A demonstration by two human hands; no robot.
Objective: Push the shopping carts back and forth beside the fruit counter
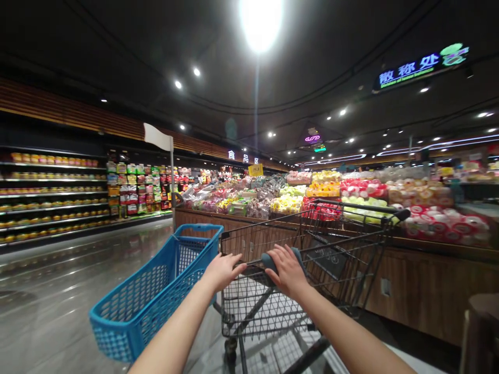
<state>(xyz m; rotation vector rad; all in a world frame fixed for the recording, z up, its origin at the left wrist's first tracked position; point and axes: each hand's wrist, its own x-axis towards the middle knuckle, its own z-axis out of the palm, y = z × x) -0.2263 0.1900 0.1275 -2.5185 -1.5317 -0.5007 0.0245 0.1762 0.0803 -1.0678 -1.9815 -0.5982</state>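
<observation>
A black wire shopping cart (257, 311) stands in front of me, with a pale floor or base visible through its mesh. My left hand (223, 271) curls over the dark front rim of the cart, thumb pointing right. To its right, my right hand (286, 270) wraps over a blue-grey rounded piece (268, 262) at the same rim; most of that piece is under my palm, and I cannot tell whether it belongs to the cart. Beside my left forearm is a blue plastic shopping basket (136, 296) with perforated walls.
Beyond the cart runs a wood-panelled display counter (417, 291) heaped with bagged, colourful goods (288, 205). Stocked shelves (54, 192) line the left wall. A pole with a white flag-shaped sign (158, 136) rises behind the basket. Shiny floor (50, 291) stretches left.
</observation>
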